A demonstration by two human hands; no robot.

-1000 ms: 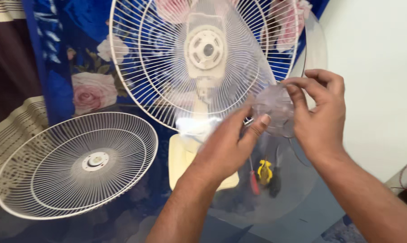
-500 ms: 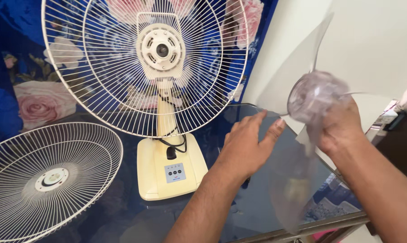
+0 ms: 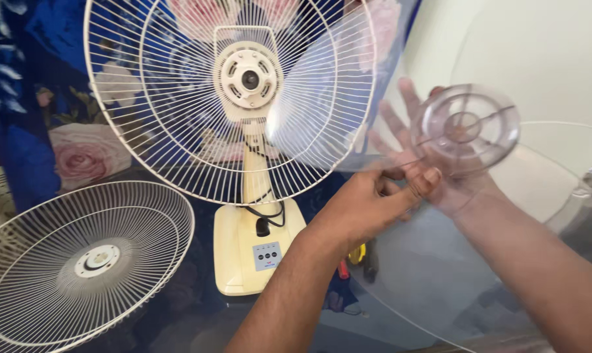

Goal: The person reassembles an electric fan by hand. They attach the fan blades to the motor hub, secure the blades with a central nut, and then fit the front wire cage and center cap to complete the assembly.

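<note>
Clear plastic fan blade (image 3: pixel 467 127) is gripped between both hands, left (image 3: pixel 368 202) and right (image 3: pixel 433 167).

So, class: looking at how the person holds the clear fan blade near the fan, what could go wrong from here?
1. The clear fan blade is held up by both hands, the left hand pinching only an edge; it might slip and drop onto the glass table.
2. One wing reaches the rear grille; it may snag on the wires.
3. The loose front grille lies close to the table's near edge and could be knocked off.
</note>
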